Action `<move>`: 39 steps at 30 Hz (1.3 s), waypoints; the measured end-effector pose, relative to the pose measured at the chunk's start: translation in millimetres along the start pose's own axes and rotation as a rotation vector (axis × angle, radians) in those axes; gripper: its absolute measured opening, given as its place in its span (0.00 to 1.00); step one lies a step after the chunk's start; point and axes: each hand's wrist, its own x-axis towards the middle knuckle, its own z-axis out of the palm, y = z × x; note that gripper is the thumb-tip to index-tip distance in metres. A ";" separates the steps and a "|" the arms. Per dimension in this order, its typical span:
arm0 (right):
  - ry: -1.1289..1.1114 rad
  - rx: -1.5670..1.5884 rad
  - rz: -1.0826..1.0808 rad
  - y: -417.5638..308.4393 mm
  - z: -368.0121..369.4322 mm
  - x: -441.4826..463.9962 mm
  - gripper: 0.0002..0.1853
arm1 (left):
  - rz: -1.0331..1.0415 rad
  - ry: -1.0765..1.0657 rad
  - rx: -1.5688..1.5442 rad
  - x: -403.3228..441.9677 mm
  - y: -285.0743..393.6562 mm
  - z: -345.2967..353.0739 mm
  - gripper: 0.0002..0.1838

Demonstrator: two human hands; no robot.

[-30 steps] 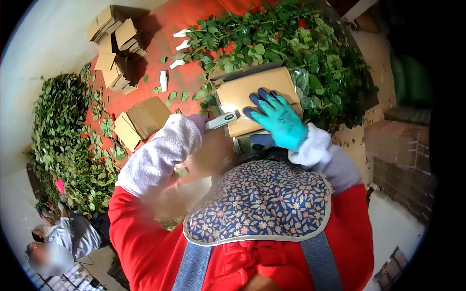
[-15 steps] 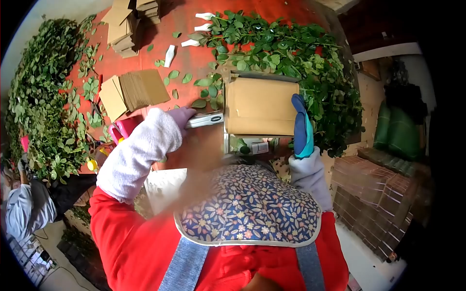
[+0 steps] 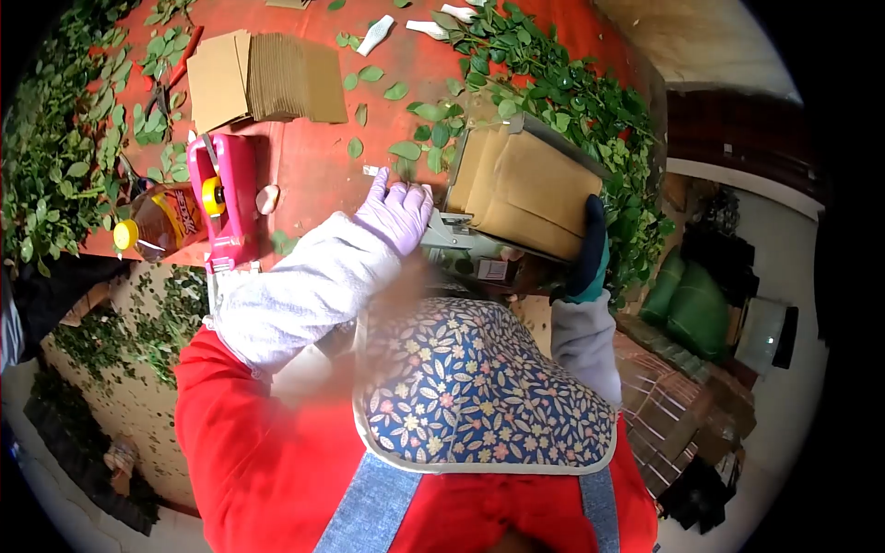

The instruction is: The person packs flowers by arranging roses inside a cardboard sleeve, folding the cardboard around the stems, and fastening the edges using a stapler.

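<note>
My left hand (image 3: 396, 217), in a thin purple glove, grips a stapler (image 3: 448, 232) by its left end. The stapler's front meets the lower left corner of a folded brown cardboard sheet (image 3: 530, 189). That cardboard lies tilted against a dark-edged, box-like frame (image 3: 562, 143). My right hand (image 3: 590, 249), in a blue and teal glove, holds the right edge of the cardboard and frame. Its fingertips are partly out of sight behind that edge. Under the cardboard, a pale label (image 3: 492, 269) shows.
A stack of cardboard pieces (image 3: 290, 78) stands at the upper left. Below it are a pink tape dispenser (image 3: 238, 198) and a bottle with a yellow cap (image 3: 166, 221). Leafy stems (image 3: 590, 111) cover the right side of the red table (image 3: 313, 175). White sleeves (image 3: 375, 35) lie at the back.
The stapler has come to the cardboard's lower left corner with my left hand. The cardboard and frame have tilted clockwise in my right hand. The whole view has shifted.
</note>
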 end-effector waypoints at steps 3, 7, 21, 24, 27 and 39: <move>0.040 -0.089 -0.098 0.8 -2.9 0.2 0.24 | 0.036 0.043 0.156 7.0 4.2 -10.8 0.20; -0.001 -0.087 -0.094 -6.7 8.7 -12.2 0.25 | 0.072 0.070 0.128 7.7 2.8 -5.4 0.21; -0.333 -0.088 0.008 -5.8 -17.1 4.2 0.30 | 0.200 0.009 0.089 40.9 -4.2 -13.4 0.18; -0.245 -0.047 0.003 -6.4 -2.3 4.3 0.30 | 0.274 -0.002 0.088 42.2 -12.9 -2.8 0.13; -0.042 -0.045 -0.068 -1.2 4.1 0.7 0.29 | 0.268 -0.040 0.050 58.9 -21.4 5.2 0.05; 0.122 -0.229 -0.200 9.9 -59.6 37.6 0.24 | 0.345 -0.083 0.124 72.3 -24.0 -6.1 0.06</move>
